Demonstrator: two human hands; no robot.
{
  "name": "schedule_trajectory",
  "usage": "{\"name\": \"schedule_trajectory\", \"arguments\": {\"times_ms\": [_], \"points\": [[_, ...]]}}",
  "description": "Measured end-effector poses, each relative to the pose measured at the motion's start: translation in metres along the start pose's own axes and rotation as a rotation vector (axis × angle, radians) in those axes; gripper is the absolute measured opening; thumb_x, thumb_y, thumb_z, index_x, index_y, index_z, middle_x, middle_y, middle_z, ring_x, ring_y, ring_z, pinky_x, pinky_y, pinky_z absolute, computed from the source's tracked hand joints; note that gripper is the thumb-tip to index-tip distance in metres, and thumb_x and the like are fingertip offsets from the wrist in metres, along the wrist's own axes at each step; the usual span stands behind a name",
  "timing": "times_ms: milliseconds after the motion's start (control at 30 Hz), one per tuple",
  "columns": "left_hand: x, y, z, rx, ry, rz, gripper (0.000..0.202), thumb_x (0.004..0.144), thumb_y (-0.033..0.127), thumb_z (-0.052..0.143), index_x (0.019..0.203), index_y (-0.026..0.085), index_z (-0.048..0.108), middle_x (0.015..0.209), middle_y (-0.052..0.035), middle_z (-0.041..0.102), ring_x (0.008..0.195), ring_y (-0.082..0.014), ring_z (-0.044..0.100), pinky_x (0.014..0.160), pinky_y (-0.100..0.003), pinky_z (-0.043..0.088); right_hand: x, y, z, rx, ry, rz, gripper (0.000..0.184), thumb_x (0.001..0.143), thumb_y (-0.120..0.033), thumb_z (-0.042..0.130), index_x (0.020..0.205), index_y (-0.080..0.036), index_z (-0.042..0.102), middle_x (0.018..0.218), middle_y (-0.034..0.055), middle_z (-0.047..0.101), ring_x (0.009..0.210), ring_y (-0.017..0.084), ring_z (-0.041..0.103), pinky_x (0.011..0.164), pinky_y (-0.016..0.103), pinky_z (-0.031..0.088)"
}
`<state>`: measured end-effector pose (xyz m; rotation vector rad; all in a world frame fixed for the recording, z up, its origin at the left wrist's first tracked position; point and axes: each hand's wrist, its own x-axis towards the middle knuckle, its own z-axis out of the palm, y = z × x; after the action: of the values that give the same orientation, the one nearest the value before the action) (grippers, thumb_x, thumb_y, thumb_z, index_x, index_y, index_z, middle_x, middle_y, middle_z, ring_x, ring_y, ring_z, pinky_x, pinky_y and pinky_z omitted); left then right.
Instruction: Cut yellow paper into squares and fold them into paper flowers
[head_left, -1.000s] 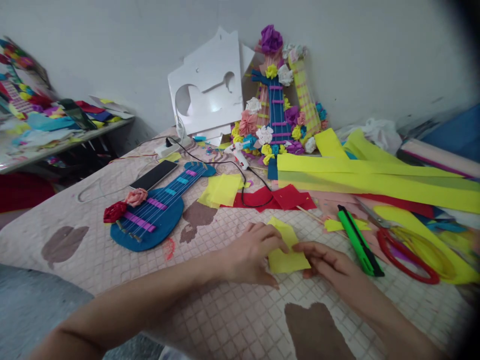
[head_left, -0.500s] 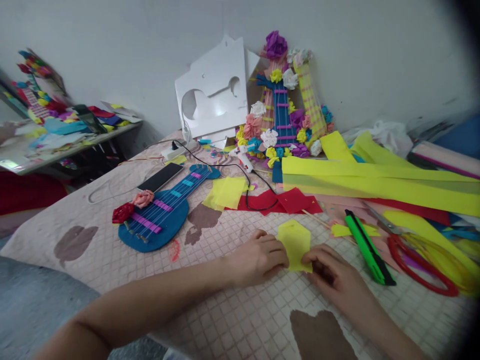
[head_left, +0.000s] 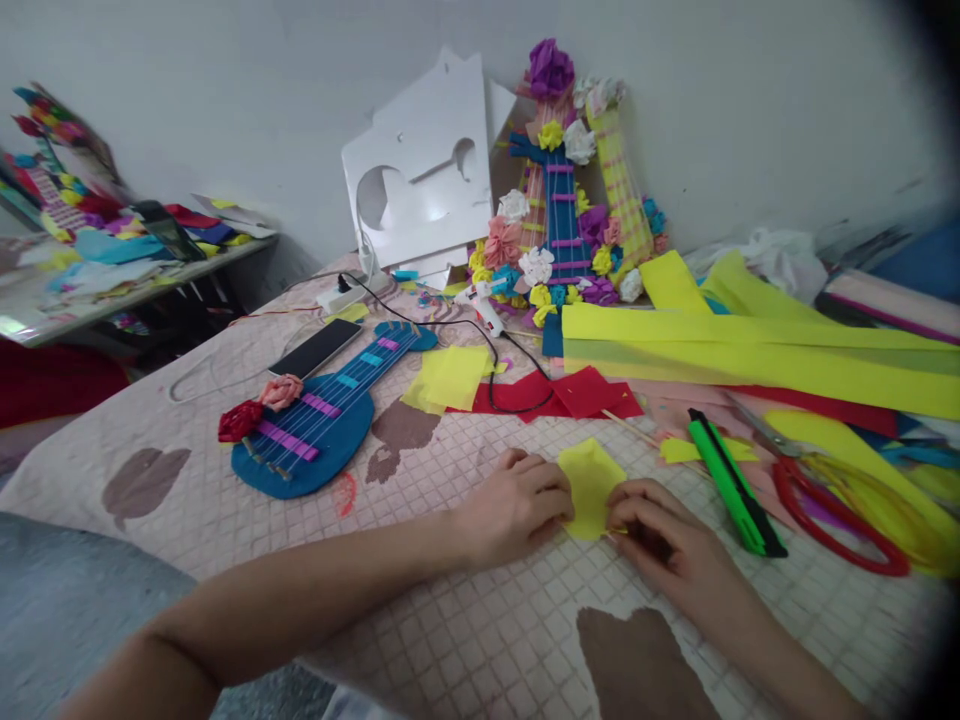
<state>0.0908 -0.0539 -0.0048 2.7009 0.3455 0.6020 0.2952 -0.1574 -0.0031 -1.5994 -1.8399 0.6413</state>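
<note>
A small yellow piece of paper [head_left: 592, 485] lies on the patterned tablecloth, its top corners folded in. My left hand [head_left: 521, 508] grips its left edge with curled fingers. On the other side, my right hand [head_left: 656, 525] pinches the lower right corner, where a thin bit of the edge is turned up. Just right of that hand lies a green box cutter [head_left: 735, 480]. Farther left rests a blue paper guitar [head_left: 322, 430] with purple and light blue strips, strings and two paper roses.
Scissors [head_left: 832, 510] with red and yellow handles lie at the right, near long yellow paper strips [head_left: 750, 350]. Red paper pieces [head_left: 540, 395], yellow squares [head_left: 448, 378], a glue gun [head_left: 484, 305] and a phone [head_left: 315, 347] lie behind. Flowered guitars [head_left: 562, 220] lean on the wall.
The paper's lower right edge is now slightly turned up under my right fingers. My hands stay at its two sides. The view has shifted a little.
</note>
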Motion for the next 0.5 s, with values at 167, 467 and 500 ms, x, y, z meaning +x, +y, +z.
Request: {"name": "schedule_trajectory", "arguments": {"times_ms": [167, 467, 500], "points": [[0.001, -0.002, -0.003, -0.039, -0.039, 0.022, 0.014, 0.089, 0.02, 0.046, 0.085, 0.018, 0.06, 0.098, -0.0024, 0.064, 0.092, -0.015, 0.055, 0.087, -0.033, 0.031, -0.004, 0.002, -0.003, -0.003, -0.055, -0.012, 0.023, 0.076, -0.008, 0.048, 0.09, -0.026, 0.054, 0.099, 0.0045, 0.052, 0.077, 0.017, 0.055, 0.062, 0.029, 0.046], [0.0, -0.011, -0.005, -0.182, -0.069, -0.007, 0.012, 0.083, 0.02, 0.057, 0.094, 0.017, 0.062, 0.105, -0.0032, 0.063, 0.097, -0.0149, 0.056, 0.09, -0.03, 0.033, -0.004, -0.003, -0.013, 0.002, -0.18, -0.028, 0.018, 0.083, -0.014, 0.047, 0.092, -0.026, 0.058, 0.104, 0.0057, 0.052, 0.077, 0.015, 0.056, 0.066, 0.029, 0.048], [0.001, -0.013, -0.005, -0.196, -0.072, -0.008, 0.009, 0.083, 0.02, 0.057, 0.09, 0.018, 0.062, 0.103, -0.0025, 0.063, 0.096, -0.0143, 0.056, 0.09, -0.03, 0.033, -0.004, -0.003, -0.014, -0.008, -0.176, -0.045, 0.016, 0.084, -0.016, 0.047, 0.09, -0.026, 0.059, 0.103, 0.0057, 0.053, 0.08, 0.016, 0.056, 0.069, 0.03, 0.048]]}}
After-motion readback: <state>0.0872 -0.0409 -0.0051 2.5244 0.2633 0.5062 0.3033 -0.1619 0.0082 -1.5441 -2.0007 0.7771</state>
